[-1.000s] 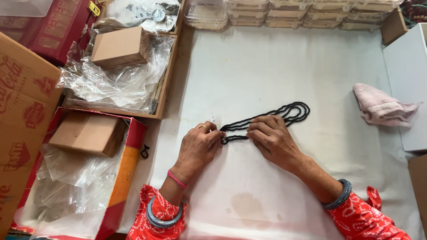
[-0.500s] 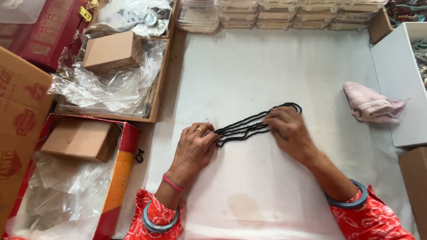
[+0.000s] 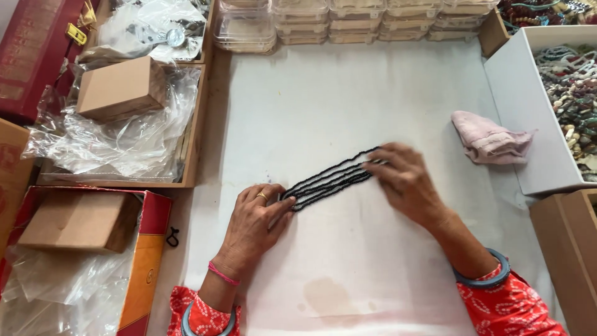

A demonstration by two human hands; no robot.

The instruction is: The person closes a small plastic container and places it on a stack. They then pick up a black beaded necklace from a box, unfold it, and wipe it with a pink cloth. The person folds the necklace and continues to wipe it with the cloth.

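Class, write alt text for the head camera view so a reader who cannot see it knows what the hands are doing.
Two hands stretch a bundle of black bead strands across a white cloth-covered table: the left hand pins one end, the right hand holds the other. A crumpled pink cloth lies to the right, and cardboard boxes on clear plastic bags sit to the left.

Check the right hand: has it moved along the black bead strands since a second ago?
Yes. The right hand slid from mid-strand out to the far end of the bead strands, nearer the pink cloth.
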